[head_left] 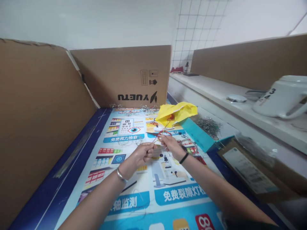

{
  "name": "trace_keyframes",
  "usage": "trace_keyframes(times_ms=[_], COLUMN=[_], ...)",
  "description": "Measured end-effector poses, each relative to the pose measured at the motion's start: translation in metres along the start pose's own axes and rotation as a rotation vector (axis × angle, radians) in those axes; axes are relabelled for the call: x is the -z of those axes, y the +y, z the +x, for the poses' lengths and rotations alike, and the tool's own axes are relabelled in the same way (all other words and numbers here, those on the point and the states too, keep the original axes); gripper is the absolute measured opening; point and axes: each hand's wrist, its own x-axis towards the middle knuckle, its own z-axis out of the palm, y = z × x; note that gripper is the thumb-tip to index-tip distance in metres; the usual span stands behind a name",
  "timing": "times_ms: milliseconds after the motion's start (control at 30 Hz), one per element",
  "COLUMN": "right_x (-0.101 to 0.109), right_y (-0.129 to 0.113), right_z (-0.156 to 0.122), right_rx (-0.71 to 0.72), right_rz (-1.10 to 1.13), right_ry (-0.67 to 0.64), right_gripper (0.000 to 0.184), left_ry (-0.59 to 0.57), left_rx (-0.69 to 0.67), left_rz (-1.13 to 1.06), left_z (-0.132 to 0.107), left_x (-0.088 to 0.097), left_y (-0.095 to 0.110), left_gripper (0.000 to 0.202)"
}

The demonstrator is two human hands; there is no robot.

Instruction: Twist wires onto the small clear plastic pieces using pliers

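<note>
My left hand (144, 152) and my right hand (170, 145) are close together over the printed sheet, fingers pinched. Between them runs a thin red cord (156, 138), its loop showing just beyond the right fingertips; blur hides the exact grip. Strands lead from there toward an open yellow bag (178, 111), which has something orange-red at its mouth. Beside my right hand lie loose coils of thin wire or cord (190, 145). A metal bangle is on my left wrist and a black band on the right.
At right stands a turquoise box (201, 135) holding a tangle of metal pieces (208, 126), beside a brown carton (249, 169) with clear plastic. Cardboard panels (122, 70) border the left and back. A white mug (281, 97) stands on the right-hand ledge (211, 92).
</note>
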Motion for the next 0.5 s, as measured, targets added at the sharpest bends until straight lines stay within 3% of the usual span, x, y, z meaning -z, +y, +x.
trace_keyframes(times_ms=[100,200,300,500], right_x=[-0.012,-0.02,-0.024,-0.021], right_y=[0.012,0.012,0.011,0.01], right_z=[-0.021,-0.021,-0.014,-0.013], right_rx=[-0.063,-0.069,-0.046,-0.035], right_rz=[0.021,0.086,0.122,0.114], right_ry=[-0.184,-0.289,-0.334,-0.319], right_gripper=[0.043,0.042,0.039,0.036], left_ry=[-0.068,-0.127,-0.155,-0.187], left_rx=[0.014,0.038,0.084,0.158], left_rz=[-0.02,-0.057,-0.098,-0.152], left_z=[-0.002,-0.001,-0.002,-0.017], left_x=[-0.002,-0.003,-0.001,0.008], left_y=[-0.003,-0.007,-0.011,-0.007], left_gripper=[0.014,0.014,0.02,0.053])
